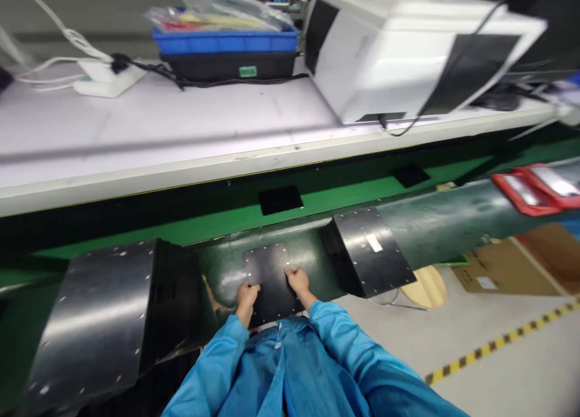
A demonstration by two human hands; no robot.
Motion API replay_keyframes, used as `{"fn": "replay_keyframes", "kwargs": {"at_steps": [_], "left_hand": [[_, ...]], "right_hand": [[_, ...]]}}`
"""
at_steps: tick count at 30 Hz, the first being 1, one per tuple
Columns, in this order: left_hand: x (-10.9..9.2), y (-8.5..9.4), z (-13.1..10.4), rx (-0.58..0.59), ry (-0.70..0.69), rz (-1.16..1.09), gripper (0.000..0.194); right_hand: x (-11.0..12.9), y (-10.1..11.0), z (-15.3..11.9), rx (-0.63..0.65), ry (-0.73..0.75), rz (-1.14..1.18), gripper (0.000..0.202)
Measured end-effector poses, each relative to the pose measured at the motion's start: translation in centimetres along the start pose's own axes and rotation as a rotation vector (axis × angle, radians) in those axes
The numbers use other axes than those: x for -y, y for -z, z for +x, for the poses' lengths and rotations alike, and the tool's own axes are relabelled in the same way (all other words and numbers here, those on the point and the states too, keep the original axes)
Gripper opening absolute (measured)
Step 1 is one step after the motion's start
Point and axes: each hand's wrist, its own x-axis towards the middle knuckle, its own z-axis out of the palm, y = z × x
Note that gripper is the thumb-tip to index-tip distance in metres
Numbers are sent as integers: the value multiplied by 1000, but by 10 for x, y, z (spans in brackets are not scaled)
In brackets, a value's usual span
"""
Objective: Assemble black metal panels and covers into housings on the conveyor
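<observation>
A flat black panel [272,278] with small light dots along its edges lies at the near side of the green work surface, close against my body. My left hand [247,297] grips its left edge, thumb on top. On the opposite edge, my right hand [299,280] holds the panel in the same way, thumb over the top face. The fingers beneath the panel are hidden. To the right stands a black box-shaped cover [374,248] with a white label; a larger black cover [99,308] stands to the left.
Beyond the green surface [421,223] runs a lower green strip with dark squares [281,200]. Behind it, a white shelf [181,127] carries a white machine [408,60], a blue bin [226,41] and a power strip [109,81]. Red-framed items [525,193], a cardboard box [507,266] and a wooden stool [425,286] are right.
</observation>
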Motion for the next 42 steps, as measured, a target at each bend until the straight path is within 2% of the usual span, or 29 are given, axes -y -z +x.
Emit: {"fn": "replay_keyframes", "kwargs": {"at_steps": [3,5,7,9,12,15,16,18,19,20,21,22,23,24,25,26,27,28,29,30,31,32,33,34,35,37,39,40,42], "left_hand": [[-6,4,-9,26,25,53,10],[-16,5,-20,52,-32,39,15],[-33,-2,-38,134,-104,-13,25],[-57,-20,-60,215,-145,-60,38],[-95,-74,-96,382,-241,-120,47],[-121,-150,-125,582,-315,-155,42],[-126,-177,-131,611,-314,-150,41],[-132,-223,-138,640,-294,-89,41],[-133,-238,-139,661,-297,-36,40],[-134,-247,-138,694,-321,26,40],[-135,-246,-137,729,-371,89,40],[-137,-235,-133,753,-450,149,41],[-140,-214,-128,751,-558,199,44],[-143,-182,-121,703,-682,241,46],[-147,-142,-111,602,-803,286,49],[-152,-94,-101,436,-909,337,49],[-156,-41,-90,209,-963,418,45],[-160,13,-81,-52,-951,524,42],[-162,65,-74,-293,-860,654,46],[-162,113,-70,-477,-715,780,56],[-159,154,-68,-603,-553,889,70],[-155,186,-68,-672,-396,982,84],[-151,208,-68,-691,-274,1058,95],[-145,221,-68,-679,-196,1121,99],[-141,225,-67,-655,-159,1176,96],[-137,217,-66,-628,-161,1247,82],[-139,199,-67,-632,-176,1251,72],[-142,191,-70,-637,-173,1236,70],[-149,177,-82,-627,-156,1195,67]], "right_hand": [[8,3,-11,-45,-40,48,26],[11,22,-17,-99,-3,78,24],[9,61,-20,-168,82,120,23],[2,119,-17,-240,162,171,26],[-20,222,1,-353,177,236,34],[-44,309,30,-418,102,322,37],[-51,330,41,-438,84,343,37],[-60,358,61,-469,59,348,39],[-63,367,70,-479,49,333,40],[-65,373,76,-486,34,310,41],[-66,377,80,-495,14,279,41],[-66,379,81,-511,-12,240,40],[-66,381,79,-542,-26,188,39],[-64,380,75,-593,-14,127,38],[-61,378,69,-656,27,69,39],[-55,372,62,-730,91,36,40],[-48,363,56,-802,169,40,42],[-37,349,50,-854,240,99,44],[-23,330,44,-867,294,203,46],[-6,305,38,-814,335,318,48],[14,276,32,-700,372,421,51],[37,242,23,-524,416,491,53],[61,206,12,-301,464,523,54],[84,168,-1,-62,507,523,55],[107,131,-16,178,543,502,55],[146,63,-49,535,566,470,55],[175,10,-80,777,529,452,57],[187,-10,-93,868,497,449,59],[202,-34,-118,1002,443,461,65]]}}
